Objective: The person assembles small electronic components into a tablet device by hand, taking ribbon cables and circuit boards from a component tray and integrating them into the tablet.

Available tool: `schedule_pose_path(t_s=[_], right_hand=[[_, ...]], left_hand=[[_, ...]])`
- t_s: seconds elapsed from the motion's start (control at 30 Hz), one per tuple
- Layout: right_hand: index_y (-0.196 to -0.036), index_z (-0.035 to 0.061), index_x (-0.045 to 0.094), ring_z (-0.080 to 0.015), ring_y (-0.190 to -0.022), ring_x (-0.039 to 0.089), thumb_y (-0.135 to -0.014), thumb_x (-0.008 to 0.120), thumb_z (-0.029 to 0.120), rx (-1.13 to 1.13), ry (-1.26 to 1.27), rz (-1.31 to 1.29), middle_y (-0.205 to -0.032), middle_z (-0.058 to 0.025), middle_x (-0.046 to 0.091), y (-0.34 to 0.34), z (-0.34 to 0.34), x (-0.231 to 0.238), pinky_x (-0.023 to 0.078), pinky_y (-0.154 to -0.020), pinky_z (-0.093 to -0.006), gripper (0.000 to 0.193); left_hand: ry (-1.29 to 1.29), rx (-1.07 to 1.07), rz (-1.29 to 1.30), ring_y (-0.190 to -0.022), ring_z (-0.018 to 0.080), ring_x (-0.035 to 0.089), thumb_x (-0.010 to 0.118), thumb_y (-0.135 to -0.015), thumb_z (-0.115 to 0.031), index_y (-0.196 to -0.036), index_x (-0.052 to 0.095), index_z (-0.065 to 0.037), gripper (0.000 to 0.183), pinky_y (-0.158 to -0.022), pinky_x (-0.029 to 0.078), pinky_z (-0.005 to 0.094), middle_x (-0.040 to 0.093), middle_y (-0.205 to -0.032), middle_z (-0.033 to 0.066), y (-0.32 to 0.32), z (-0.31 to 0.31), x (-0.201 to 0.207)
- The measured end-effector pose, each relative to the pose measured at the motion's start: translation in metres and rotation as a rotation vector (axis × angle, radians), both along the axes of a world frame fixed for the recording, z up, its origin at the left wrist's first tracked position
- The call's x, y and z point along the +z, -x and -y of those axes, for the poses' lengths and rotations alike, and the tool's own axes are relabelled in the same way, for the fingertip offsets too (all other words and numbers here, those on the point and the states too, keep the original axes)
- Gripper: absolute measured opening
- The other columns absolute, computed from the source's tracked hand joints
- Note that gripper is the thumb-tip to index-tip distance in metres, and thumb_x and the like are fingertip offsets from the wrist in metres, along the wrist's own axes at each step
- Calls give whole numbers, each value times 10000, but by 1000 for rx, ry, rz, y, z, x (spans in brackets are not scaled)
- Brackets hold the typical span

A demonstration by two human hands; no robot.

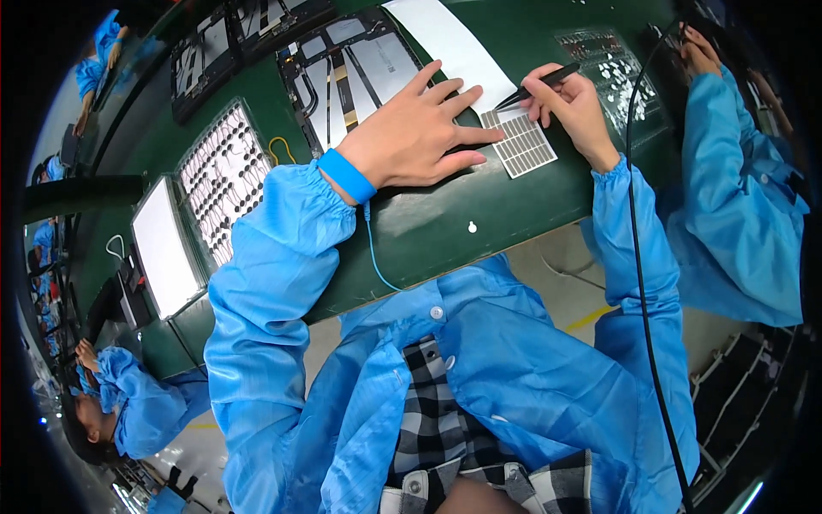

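My left hand (419, 133) lies with its fingers spread, the index fingertip on the edge of a sheet of small grey rectangular stickers (528, 152). Its other fingers stretch over a long strip of white paper (458, 47) and the corner of an opened tablet-like device (377, 60). In my right hand (578, 107) is a pair of black tweezers (558, 74), held like a pen. The pointed tip is at the top edge of the sticker sheet. A blue wrist strap (347, 176) with a cord circles my left wrist.
To the left are a clear tray of small black wired parts (224, 171) and a white panel (167, 248). More opened devices (205, 60) stand at the back. At right lie a tray with white pieces (612, 77), a hanging black cable (634, 188) and a co-worker's sleeve (728, 188).
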State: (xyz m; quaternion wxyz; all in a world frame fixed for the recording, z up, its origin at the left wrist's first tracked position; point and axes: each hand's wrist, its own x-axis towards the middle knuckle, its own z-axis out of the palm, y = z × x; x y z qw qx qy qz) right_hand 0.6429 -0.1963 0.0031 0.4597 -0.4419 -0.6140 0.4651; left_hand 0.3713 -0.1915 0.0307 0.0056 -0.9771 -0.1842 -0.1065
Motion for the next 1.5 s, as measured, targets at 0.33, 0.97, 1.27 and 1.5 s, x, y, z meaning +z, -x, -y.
schedule_pose_path(t_s=[0.33, 0.97, 1.27, 1.5], right_hand=[[-1022, -34, 632, -130, -653, 643, -945, 638, 149, -22, 40, -47, -763, -110, 669, 6, -2, 12, 491, -572, -223, 198], [-995, -30, 637, -131, -658, 653, -912, 685, 353, 184, 84, 19, -816, -108, 690, 188, -103, 45, 509, -585, -225, 394], [-995, -19, 625, -109, -657, 656, -924, 675, 326, 224, 57, 102, -811, -99, 693, 211, -81, 37, 466, -541, -186, 356], [-1030, -11, 628, -92, -658, 651, -929, 671, 301, 225, 49, 131, -827, -93, 699, 212, -80, 34, 453, -530, -175, 331]], left_hand=[[-24, 11, 67, -1314, 366, 442, 425, -995, -452, -1342, 570, -327, 396, -1164, 224, 533, 468, -1421, 195, 3, -2, -5], [261, 527, 416, -1166, 337, 545, 538, -961, -193, -1303, 524, -52, 370, -989, 445, 410, 581, -1243, 139, 153, -37, -11], [-28, 555, 531, -1081, 328, 578, 622, -918, -211, -1242, 556, -61, 364, -922, 469, 416, 595, -1208, 122, 172, -10, -11], [97, 547, 536, -953, 308, 613, 653, -891, -203, -1101, 622, -110, 232, -833, 495, 398, 612, -1085, 72, 176, -1, -2]])
